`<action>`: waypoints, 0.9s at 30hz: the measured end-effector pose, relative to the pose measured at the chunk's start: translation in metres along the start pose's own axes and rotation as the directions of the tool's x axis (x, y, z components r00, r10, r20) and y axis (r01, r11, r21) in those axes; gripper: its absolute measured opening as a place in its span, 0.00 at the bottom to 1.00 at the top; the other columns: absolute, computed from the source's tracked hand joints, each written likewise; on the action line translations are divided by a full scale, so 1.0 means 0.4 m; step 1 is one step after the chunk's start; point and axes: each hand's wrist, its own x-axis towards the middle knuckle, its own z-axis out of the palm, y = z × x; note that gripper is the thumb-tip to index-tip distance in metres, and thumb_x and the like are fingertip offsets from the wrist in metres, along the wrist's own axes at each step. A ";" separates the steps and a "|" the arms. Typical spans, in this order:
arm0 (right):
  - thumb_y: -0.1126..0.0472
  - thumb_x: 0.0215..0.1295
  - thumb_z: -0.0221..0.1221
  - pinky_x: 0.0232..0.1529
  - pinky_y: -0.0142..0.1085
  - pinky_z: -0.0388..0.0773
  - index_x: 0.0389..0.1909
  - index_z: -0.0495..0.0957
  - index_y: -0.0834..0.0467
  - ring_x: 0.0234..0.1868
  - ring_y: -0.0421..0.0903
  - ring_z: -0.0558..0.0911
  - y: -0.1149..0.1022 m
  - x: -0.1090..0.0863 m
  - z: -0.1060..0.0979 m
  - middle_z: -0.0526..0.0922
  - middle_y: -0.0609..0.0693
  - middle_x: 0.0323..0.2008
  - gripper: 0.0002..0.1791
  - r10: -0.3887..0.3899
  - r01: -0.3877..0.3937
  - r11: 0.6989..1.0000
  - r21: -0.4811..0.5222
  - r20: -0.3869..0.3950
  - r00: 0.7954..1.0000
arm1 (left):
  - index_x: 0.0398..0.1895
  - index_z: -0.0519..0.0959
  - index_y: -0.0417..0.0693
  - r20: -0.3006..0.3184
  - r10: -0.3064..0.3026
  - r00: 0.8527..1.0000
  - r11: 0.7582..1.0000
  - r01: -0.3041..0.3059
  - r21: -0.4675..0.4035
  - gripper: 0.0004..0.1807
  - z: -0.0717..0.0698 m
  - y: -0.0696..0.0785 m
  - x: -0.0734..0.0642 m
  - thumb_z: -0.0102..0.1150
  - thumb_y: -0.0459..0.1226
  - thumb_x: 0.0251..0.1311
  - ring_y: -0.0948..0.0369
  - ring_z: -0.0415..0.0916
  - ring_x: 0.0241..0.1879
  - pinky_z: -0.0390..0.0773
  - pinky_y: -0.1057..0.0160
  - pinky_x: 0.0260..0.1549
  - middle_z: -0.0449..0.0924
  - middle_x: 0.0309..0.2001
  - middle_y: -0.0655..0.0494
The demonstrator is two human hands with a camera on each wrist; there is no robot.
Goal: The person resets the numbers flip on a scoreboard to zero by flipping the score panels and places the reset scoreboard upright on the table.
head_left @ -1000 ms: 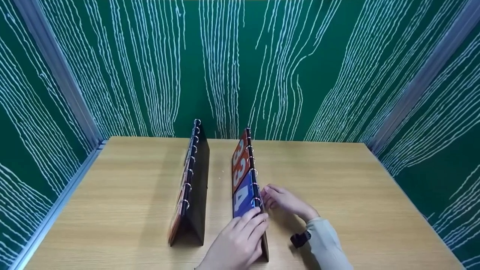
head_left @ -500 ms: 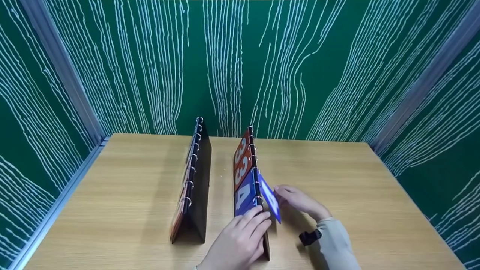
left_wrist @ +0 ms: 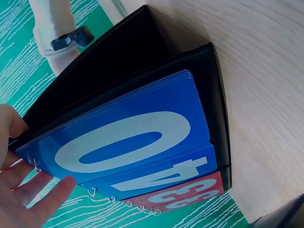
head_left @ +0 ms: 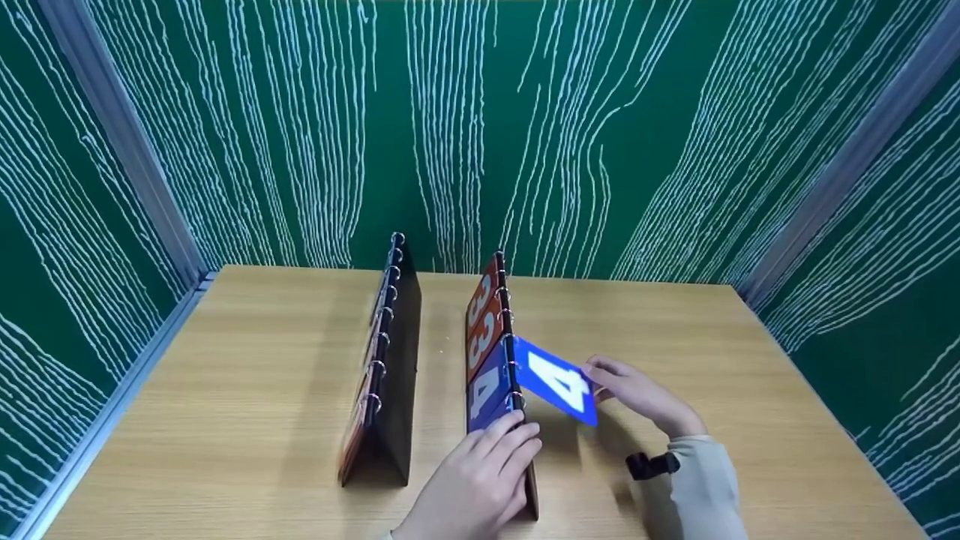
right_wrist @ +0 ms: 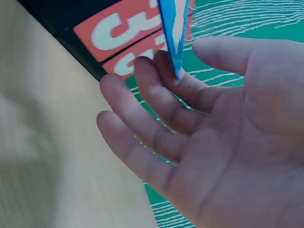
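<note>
A tabletop flip scoreboard [head_left: 478,375] with a black tent-shaped stand stands on the table, its number cards hung on rings along the ridge. My left hand [head_left: 480,469] grips the near end of the ridge, thumb on one side and fingers on the other in the left wrist view. There a blue 0 card [left_wrist: 123,142] faces out beside a blue 4 and two red 3s. My right hand [head_left: 645,394] pinches the free edge of a blue number card [head_left: 555,382] marked 4, lifted out to the right. In the right wrist view that card [right_wrist: 175,38] appears edge-on between thumb and index finger.
A second flip scoreboard [head_left: 394,390] stands parallel on the left, its black back towards the first. The wooden table [head_left: 225,390] is enclosed by green walls [head_left: 450,135] with white wavy lines and grey corner posts. A small black device [head_left: 652,466] sits on the right wrist.
The right hand has moved right, away from the scoreboard, swinging the blue 4 card up and out from the right side. The left hand has stayed on the ridge.
</note>
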 end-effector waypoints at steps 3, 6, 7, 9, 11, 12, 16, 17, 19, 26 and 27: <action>0.42 0.78 0.46 0.65 0.56 0.71 0.60 0.72 0.59 0.53 0.51 0.81 -0.010 -0.012 -0.013 0.80 0.57 0.54 0.26 0.040 -0.040 0.999 0.014 -0.040 0.998 | 0.53 0.81 0.49 -0.011 0.006 1.000 1.000 -0.006 0.005 0.23 0.002 -0.001 0.000 0.65 0.46 0.53 0.58 0.77 0.63 0.81 0.65 0.52 0.83 0.57 0.57; 0.39 0.77 0.47 0.65 0.53 0.69 0.60 0.71 0.57 0.55 0.51 0.80 -0.025 -0.025 -0.025 0.78 0.57 0.56 0.28 0.057 -0.055 0.998 0.031 -0.087 0.995 | 0.52 0.81 0.49 -0.033 0.016 0.999 1.000 -0.015 0.008 0.23 0.006 -0.002 -0.001 0.65 0.45 0.52 0.57 0.78 0.62 0.81 0.65 0.51 0.84 0.56 0.57; 0.38 0.76 0.47 0.64 0.51 0.69 0.60 0.70 0.56 0.56 0.51 0.79 -0.031 -0.030 -0.028 0.78 0.57 0.57 0.28 0.059 -0.055 0.998 0.042 -0.104 0.993 | 0.52 0.81 0.49 -0.038 0.016 0.999 1.000 -0.016 0.009 0.23 0.007 -0.003 -0.002 0.64 0.45 0.52 0.57 0.78 0.62 0.81 0.65 0.51 0.84 0.56 0.57; 0.38 0.76 0.48 0.62 0.46 0.69 0.60 0.68 0.55 0.56 0.50 0.78 -0.043 -0.040 -0.034 0.76 0.57 0.58 0.27 0.051 -0.043 0.997 0.067 -0.125 0.991 | 0.52 0.81 0.49 -0.038 0.012 0.999 1.000 -0.012 0.008 0.23 0.009 -0.002 -0.004 0.64 0.45 0.52 0.58 0.77 0.63 0.80 0.66 0.52 0.84 0.56 0.57; 0.40 0.76 0.48 0.61 0.41 0.70 0.61 0.67 0.55 0.56 0.49 0.78 -0.056 -0.049 -0.038 0.74 0.57 0.58 0.26 0.029 -0.013 0.995 0.103 -0.149 0.988 | 0.52 0.81 0.49 -0.035 0.005 0.999 1.000 -0.005 0.005 0.23 0.010 -0.001 -0.005 0.63 0.45 0.52 0.58 0.77 0.63 0.80 0.66 0.52 0.83 0.56 0.58; 0.40 0.77 0.49 0.60 0.39 0.70 0.61 0.67 0.55 0.55 0.49 0.78 -0.062 -0.053 -0.039 0.73 0.57 0.58 0.25 0.016 0.004 0.992 0.123 -0.159 0.987 | 0.52 0.81 0.49 -0.037 0.007 0.999 1.000 -0.007 0.007 0.23 0.011 -0.001 -0.006 0.63 0.45 0.52 0.58 0.77 0.63 0.80 0.66 0.52 0.83 0.56 0.58; 0.42 0.77 0.50 0.56 0.32 0.75 0.67 0.65 0.54 0.53 0.46 0.78 -0.094 -0.066 -0.038 0.70 0.56 0.59 0.27 -0.025 0.068 0.977 0.204 -0.205 0.978 | 0.53 0.81 0.49 -0.025 0.001 1.000 1.000 -0.001 0.010 0.23 0.010 0.000 -0.006 0.63 0.45 0.53 0.58 0.76 0.64 0.80 0.66 0.52 0.83 0.57 0.58; 0.43 0.77 0.50 0.54 0.32 0.76 0.69 0.64 0.52 0.52 0.45 0.78 -0.103 -0.069 -0.037 0.69 0.55 0.60 0.27 -0.031 0.080 0.971 0.227 -0.213 0.977 | 0.53 0.80 0.49 -0.024 0.002 1.000 1.000 -0.002 0.011 0.23 0.009 -0.001 -0.005 0.62 0.45 0.53 0.58 0.76 0.64 0.80 0.66 0.52 0.83 0.57 0.58; 0.43 0.77 0.51 0.54 0.30 0.77 0.73 0.61 0.48 0.53 0.44 0.78 -0.119 -0.075 -0.034 0.67 0.56 0.62 0.29 -0.044 0.103 0.961 0.255 -0.225 0.973 | 0.53 0.81 0.49 -0.024 0.005 1.000 1.000 -0.005 0.010 0.22 0.008 -0.002 -0.004 0.62 0.45 0.54 0.58 0.77 0.64 0.80 0.66 0.52 0.83 0.57 0.57; 0.48 0.76 0.53 0.58 0.23 0.74 0.80 0.47 0.39 0.62 0.47 0.77 -0.187 -0.108 -0.016 0.64 0.57 0.73 0.38 -0.085 0.157 0.957 0.246 -0.279 0.957 | 0.52 0.81 0.47 -0.058 0.037 0.998 0.999 -0.037 0.009 0.22 0.009 -0.007 -0.001 0.61 0.44 0.55 0.57 0.78 0.62 0.81 0.65 0.51 0.84 0.55 0.55; 0.49 0.76 0.54 0.58 0.23 0.74 0.80 0.47 0.39 0.65 0.48 0.75 -0.198 -0.115 -0.010 0.63 0.57 0.74 0.38 -0.089 0.161 0.958 0.238 -0.287 0.954 | 0.52 0.81 0.47 -0.059 0.038 0.998 0.999 -0.037 0.008 0.22 0.009 -0.008 -0.001 0.61 0.44 0.54 0.57 0.78 0.61 0.81 0.65 0.51 0.84 0.55 0.55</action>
